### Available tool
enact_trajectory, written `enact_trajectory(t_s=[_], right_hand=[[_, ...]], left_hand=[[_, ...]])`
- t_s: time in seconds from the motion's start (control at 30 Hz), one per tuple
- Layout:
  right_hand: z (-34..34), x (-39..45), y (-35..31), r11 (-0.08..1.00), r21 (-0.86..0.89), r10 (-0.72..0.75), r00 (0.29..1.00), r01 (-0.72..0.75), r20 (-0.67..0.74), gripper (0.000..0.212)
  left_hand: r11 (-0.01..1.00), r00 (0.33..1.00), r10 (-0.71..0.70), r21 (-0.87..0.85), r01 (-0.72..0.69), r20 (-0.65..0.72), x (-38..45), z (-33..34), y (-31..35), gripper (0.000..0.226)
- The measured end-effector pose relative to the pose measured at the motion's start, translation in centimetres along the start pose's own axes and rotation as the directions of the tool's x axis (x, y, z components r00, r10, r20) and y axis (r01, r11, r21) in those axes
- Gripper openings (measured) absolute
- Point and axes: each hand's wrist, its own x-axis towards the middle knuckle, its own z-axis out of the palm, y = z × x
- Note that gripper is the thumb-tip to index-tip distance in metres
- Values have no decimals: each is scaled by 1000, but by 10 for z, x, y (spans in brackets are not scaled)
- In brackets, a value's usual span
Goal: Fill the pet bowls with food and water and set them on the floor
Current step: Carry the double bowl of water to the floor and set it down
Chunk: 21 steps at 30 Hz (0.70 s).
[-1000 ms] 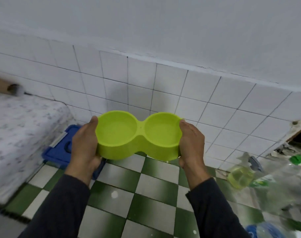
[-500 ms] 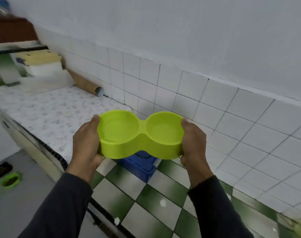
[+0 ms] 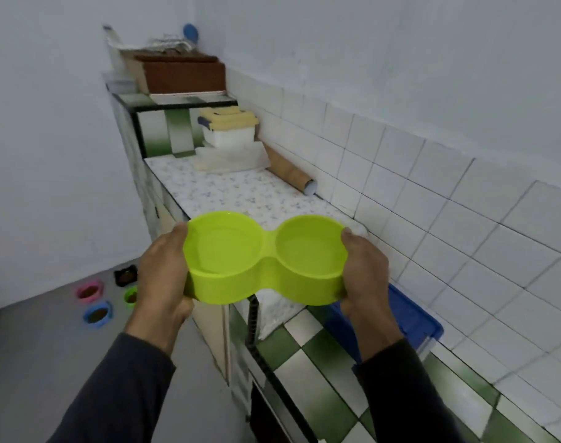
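A lime-green double pet bowl (image 3: 266,257) is held level above the counter's edge. My left hand (image 3: 162,282) grips its left end and my right hand (image 3: 365,273) grips its right end, thumbs on the rim. The right well looks to hold clear water; the left well's contents are unclear. On the grey floor at the left stand several small bowls with brown food: a pink bowl (image 3: 89,291), a blue bowl (image 3: 97,315), a green bowl (image 3: 131,295) and a black dish (image 3: 125,275).
A counter (image 3: 228,193) runs along the tiled wall. At its far end sit a white container with a yellow lid (image 3: 229,131), a cardboard tube (image 3: 292,174) and a brown box (image 3: 183,75). A blue bin (image 3: 410,321) rests on the green-checkered counter section.
The view has swung left, from the checkered counter to the floor with the small bowls. Both hands keep the same hold on the green double bowl.
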Motion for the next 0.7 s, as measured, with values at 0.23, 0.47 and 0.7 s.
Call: enact_trajectory(t_s=[0.23,0.47,0.7], right_hand=[[114,-7,24,999,-40,14,983,-7,181,24],[228,-14,44,996,-87,38,923,-5,383,36],[344,-16,58,997,-82,44,841,0,539,27]], left_hand=[[997,980,71,-21,-76,-186,50,-84,27,18],[984,911,167,11,-176,-376,100,-158,55,24],[972,816,195,-2,-234,-544,150,-216,84,21]])
